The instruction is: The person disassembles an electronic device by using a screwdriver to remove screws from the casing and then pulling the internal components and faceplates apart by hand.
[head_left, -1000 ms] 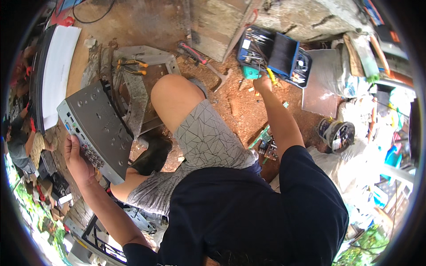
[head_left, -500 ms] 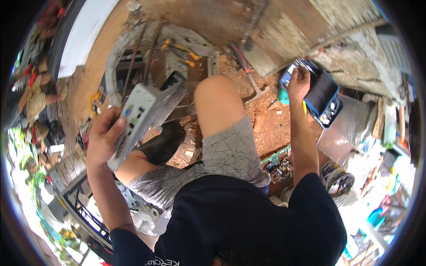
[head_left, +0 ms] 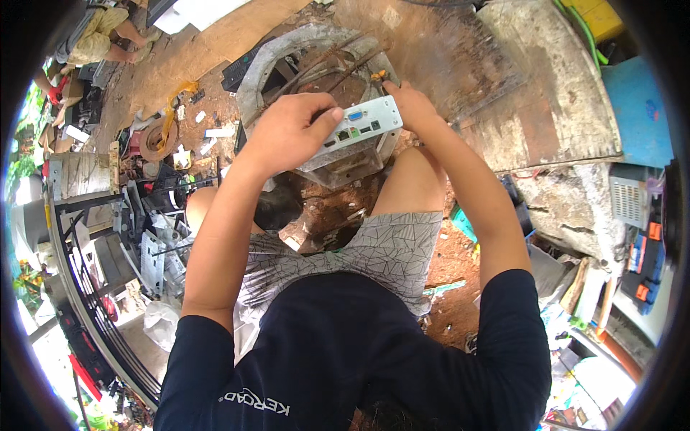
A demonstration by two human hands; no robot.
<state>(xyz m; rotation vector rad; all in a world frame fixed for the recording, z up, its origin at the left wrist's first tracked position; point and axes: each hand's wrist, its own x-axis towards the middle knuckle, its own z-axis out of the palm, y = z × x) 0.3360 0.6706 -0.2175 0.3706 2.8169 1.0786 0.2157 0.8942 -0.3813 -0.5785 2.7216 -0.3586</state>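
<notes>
My left hand (head_left: 291, 133) is closed round a flat light-grey metal device case (head_left: 388, 113) with a row of ports along its edge, one of them blue. The case is held tilted over a round concrete-looking frame (head_left: 259, 68) between my knees. At the case's far right corner is my right hand (head_left: 413, 106), its fingers curled and partly hidden behind the case; what they hold, if anything, cannot be made out. Just past those fingertips shows a small yellow-orange piece (head_left: 379, 75), perhaps a tool handle.
Rusty rods (head_left: 327, 65) cross the round frame. Scrap metal parts (head_left: 154, 258) lie at the left, beside a black rack (head_left: 90, 287). A wooden board (head_left: 539, 108) and a blue panel (head_left: 640, 108) are at the right. Another person's legs (head_left: 118, 36) show at the far left.
My right hand has left the blue tool case on the right and come over to the device case. My left hand has carried the device case rightward, in front of me. The view has shifted.
</notes>
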